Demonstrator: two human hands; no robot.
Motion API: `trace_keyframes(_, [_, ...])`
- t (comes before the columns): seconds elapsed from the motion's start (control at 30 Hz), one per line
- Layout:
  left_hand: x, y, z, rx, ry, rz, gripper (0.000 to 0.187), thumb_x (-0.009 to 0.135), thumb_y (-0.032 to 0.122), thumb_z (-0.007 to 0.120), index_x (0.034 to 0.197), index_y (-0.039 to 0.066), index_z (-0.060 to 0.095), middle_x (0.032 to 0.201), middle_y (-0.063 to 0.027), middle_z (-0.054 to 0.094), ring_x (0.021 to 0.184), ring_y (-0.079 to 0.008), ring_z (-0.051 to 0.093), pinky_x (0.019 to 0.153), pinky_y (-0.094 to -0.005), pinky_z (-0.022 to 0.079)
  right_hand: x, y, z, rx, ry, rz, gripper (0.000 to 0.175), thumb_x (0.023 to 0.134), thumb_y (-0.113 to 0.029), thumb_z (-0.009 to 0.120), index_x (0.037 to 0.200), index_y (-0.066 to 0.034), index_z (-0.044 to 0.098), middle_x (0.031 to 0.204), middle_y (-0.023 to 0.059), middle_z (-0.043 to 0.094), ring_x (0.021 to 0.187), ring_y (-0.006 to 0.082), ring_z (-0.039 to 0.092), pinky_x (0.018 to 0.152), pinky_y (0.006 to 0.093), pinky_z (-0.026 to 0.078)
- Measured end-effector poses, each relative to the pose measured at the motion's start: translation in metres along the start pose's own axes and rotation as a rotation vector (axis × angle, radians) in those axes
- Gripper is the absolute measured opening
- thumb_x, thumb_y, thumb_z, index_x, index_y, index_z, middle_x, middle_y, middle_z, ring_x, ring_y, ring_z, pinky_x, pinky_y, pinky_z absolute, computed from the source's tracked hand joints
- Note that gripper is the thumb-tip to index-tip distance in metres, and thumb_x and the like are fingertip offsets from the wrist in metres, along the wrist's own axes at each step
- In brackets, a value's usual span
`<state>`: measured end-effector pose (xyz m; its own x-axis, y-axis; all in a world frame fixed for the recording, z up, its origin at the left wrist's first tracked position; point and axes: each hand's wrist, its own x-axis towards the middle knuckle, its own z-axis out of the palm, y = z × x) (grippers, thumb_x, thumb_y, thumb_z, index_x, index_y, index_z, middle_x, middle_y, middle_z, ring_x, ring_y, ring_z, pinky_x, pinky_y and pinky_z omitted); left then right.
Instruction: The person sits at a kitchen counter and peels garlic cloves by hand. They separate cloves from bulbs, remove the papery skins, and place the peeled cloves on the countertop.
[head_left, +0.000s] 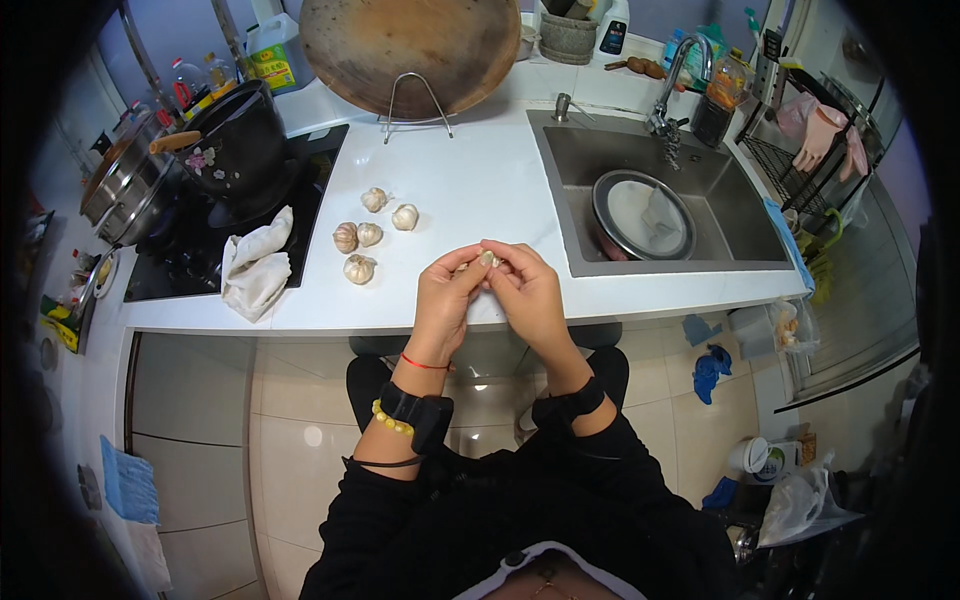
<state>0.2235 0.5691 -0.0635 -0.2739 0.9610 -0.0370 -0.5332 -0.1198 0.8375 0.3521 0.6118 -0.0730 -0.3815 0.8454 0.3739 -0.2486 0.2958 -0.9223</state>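
My left hand (445, 294) and my right hand (529, 294) meet at the fingertips above the counter's front edge. Between them they pinch a small piece of garlic (496, 262), mostly hidden by the fingers and thumbs. To the left, several whole garlic bulbs in pale skins lie loosely grouped on the white countertop (480, 176). The nearest bulb (359, 268) sits toward the front edge; another bulb (405, 217) lies closest to my hands on that side.
Left stands a black cooktop (311, 187) with a dark pot (232, 142) and a folded white cloth (256, 270). A steel sink (559, 195) on the right holds a rimmed basin (600, 210). Behind, a round wooden board (412, 52) leans in a wire stand (409, 79).
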Motion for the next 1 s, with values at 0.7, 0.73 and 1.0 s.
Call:
trace_keyframes(0.7, [0.003, 0.025, -0.055, 0.247, 0.231, 0.346, 0.024, 0.102, 0.022, 0.072, 0.117, 0.003, 0.072, 0.090, -0.0009, 0.072, 0.059, 0.0016, 0.041, 0.052, -0.0167, 0.030, 0.025, 0.056, 0.041, -0.895, -0.122, -0.200, 0.052, 0.105, -0.027, 0.058, 0.141, 0.0101, 0.050, 0.142, 0.0316, 0.055, 0.137, 0.0475, 0.049, 0.120, 0.0560, 0.032])
trace_keyframes(0.73, [0.003, 0.025, -0.055, 0.244, 0.231, 0.365, 0.023, 0.102, 0.021, 0.072, 0.116, 0.003, 0.072, 0.090, -0.0007, 0.072, 0.060, 0.0015, 0.042, 0.053, -0.0166, 0.030, 0.026, 0.059, 0.049, -0.879, -0.122, -0.252, 0.049, 0.104, -0.023, 0.057, 0.140, 0.0103, 0.050, 0.141, 0.0312, 0.056, 0.137, 0.0466, 0.049, 0.120, 0.0556, 0.033])
trace_keyframes(1.0, [0.006, 0.036, -0.052, 0.242, 0.271, 0.507, 0.021, 0.101, 0.012, 0.072, 0.117, -0.003, 0.070, 0.099, -0.0026, 0.071, 0.090, -0.0067, 0.063, 0.082, -0.0217, 0.052, 0.061, 0.080, 0.097, -0.707, -0.254, -0.291, 0.033, 0.098, -0.011, 0.058, 0.129, -0.0043, 0.063, 0.131, 0.0232, 0.062, 0.123, 0.0420, 0.059, 0.110, 0.0534, 0.045])
